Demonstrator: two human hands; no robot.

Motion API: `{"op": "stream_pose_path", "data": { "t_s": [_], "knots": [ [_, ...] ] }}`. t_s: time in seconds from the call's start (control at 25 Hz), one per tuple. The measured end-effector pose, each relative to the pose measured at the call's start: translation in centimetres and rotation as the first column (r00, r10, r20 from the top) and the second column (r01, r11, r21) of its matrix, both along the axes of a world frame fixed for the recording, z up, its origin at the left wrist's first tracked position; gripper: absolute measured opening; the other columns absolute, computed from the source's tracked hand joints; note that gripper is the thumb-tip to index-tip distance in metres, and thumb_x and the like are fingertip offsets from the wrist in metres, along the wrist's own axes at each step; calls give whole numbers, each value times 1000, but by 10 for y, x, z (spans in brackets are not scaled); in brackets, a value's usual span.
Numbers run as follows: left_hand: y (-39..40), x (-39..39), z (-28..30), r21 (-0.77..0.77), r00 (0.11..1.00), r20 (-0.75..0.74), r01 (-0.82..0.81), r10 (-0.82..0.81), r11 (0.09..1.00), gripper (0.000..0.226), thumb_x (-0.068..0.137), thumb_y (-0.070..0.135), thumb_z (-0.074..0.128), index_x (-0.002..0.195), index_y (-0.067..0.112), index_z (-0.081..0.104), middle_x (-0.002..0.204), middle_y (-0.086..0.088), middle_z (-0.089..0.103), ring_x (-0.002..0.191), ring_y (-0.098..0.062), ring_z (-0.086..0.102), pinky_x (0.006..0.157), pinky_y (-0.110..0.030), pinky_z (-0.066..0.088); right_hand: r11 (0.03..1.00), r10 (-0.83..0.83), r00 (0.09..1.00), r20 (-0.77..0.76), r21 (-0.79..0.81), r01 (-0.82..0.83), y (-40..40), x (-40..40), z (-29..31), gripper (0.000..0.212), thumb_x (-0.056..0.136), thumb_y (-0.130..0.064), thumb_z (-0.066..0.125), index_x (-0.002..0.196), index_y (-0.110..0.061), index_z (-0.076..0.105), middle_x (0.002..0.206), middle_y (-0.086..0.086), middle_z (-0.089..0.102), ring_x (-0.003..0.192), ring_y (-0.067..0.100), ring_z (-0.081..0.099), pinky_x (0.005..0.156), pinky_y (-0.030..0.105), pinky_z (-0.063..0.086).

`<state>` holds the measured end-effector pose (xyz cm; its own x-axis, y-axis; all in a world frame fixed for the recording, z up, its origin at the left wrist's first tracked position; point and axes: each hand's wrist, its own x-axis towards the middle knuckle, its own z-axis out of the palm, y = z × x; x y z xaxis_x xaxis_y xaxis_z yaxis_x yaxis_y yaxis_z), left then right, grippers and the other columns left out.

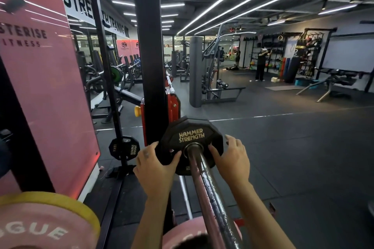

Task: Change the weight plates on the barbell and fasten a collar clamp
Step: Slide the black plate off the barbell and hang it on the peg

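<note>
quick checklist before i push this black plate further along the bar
1. Both hands on the plate: ok, left hand and right hand grip opposite edges.
2. Plate threaded on the bar: ok, the bar passes through its hole.
3. Bar ahead of the plate free: cannot tell, hidden behind it.
4. Collar clamp within reach: cannot tell, none in view.
5. Fingers clear of the plate's far face: not ok, fingertips wrap over the edges.

Rack upright (148, 66) crowds plate (191, 137) left; open floor (293, 147) right of barbell sleeve (208, 188).
</note>
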<state>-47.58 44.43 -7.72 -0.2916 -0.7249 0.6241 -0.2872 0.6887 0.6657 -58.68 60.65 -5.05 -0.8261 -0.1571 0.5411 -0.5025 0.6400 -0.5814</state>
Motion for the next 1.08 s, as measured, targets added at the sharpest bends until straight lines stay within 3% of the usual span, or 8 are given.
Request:
{"op": "stream_pose_path", "data": {
  "t_s": [0.24,0.4,0.6,0.88,1.08],
  "knots": [
    [25,28,-6,-52,998,-29,47,-49,998,61,73,57,78,119,20,61,115,-4,59,109,-26,56,89,-45,46,999,41,999,-32,-29,-42,34,27,-5,63,88,-55,58,135,-15,49,124,3,58,114,19,55,87,35,50],
    [55,60,2,-84,996,-19,84,-86,993,59,76,64,69,120,25,61,114,2,58,110,-21,53,93,-33,38,996,85,993,-83,-23,-88,67,60,4,58,89,-51,58,135,-16,50,122,2,59,112,18,55,83,29,45],
    [108,118,1,-114,999,18,48,-47,992,59,76,68,59,118,27,61,113,4,60,110,-20,54,92,-39,43,987,160,984,-82,-2,-161,120,116,12,57,91,-50,57,138,-19,47,125,2,58,114,18,54,88,32,47],
    [180,209,-7,-174,998,45,-42,51,984,53,78,65,58,113,26,65,101,2,57,98,-23,54,82,-42,47,976,217,974,-61,-7,-218,189,192,-4,55,91,-51,56,137,-23,48,127,0,57,113,17,54,88,33,48],
    [215,263,-8,-197,991,118,-39,63,980,50,78,62,60,112,25,64,102,1,58,101,-24,54,85,-41,46,973,232,972,-23,-9,-233,222,239,-14,54,91,-47,58,137,-22,48,126,1,57,115,18,53,88,34,47]
  ]
}}
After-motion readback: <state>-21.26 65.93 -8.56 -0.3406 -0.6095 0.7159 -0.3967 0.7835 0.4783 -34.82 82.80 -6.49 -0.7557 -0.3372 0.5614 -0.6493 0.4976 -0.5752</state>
